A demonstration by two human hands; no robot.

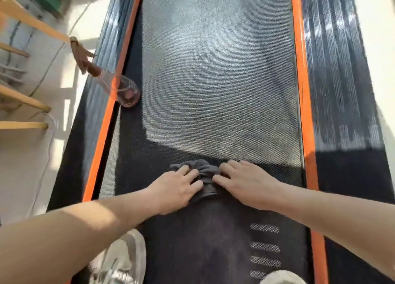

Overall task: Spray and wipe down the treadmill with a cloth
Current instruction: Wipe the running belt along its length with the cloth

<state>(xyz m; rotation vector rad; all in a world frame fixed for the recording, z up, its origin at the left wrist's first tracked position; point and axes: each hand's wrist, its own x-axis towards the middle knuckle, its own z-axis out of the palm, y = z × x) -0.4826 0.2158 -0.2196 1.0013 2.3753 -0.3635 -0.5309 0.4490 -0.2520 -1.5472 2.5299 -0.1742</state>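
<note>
The treadmill belt (218, 81) runs away from me between two orange side strips, its sunlit part marked with damp streaks. A bunched dark grey cloth (204, 172) lies on the shaded near part of the belt. My left hand (177, 187) presses on the cloth's left side with spread fingers, and my right hand (245, 181) presses on its right side. The middle of the cloth is gathered between the two hands. A clear spray bottle (119, 87) with a brown trigger head lies tilted on the left side rail.
Wooden rungs (23, 104) and a cable (47, 134) lie on the pale floor at the left. Ribbed black side rails (337, 81) flank the belt. My shoes (124, 260) stand at the belt's near end.
</note>
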